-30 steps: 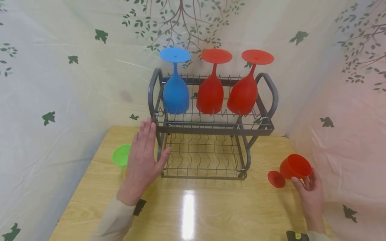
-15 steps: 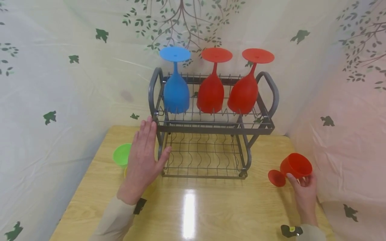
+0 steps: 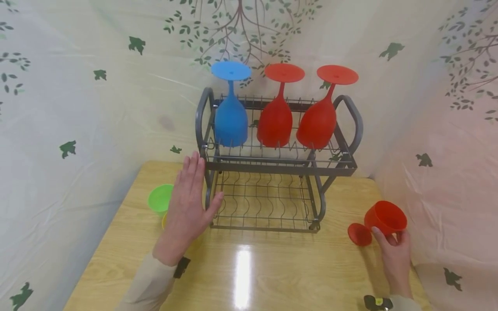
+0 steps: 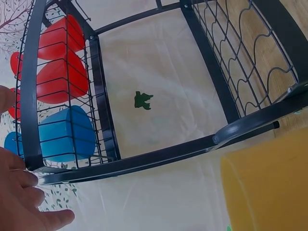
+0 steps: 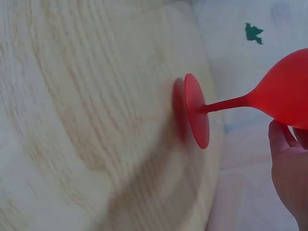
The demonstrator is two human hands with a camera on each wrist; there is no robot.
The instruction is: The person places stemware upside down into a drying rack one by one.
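Tapering downward, the held goblet (image 5: 280,91) is red.

Behind the wood-grained table (image 3: 288,272), and to its left and right, rises pale creased sheeting (image 3: 163,82) with leafy branches (image 3: 240,9) and green bird shapes (image 3: 136,44); white glare (image 3: 243,276) streaks the table's front

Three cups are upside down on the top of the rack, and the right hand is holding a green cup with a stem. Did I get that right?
Almost! The stemmed cup in the right hand is red, not green; the right wrist view shows it. The three upside-down cups are on top of the rack, just as you said.
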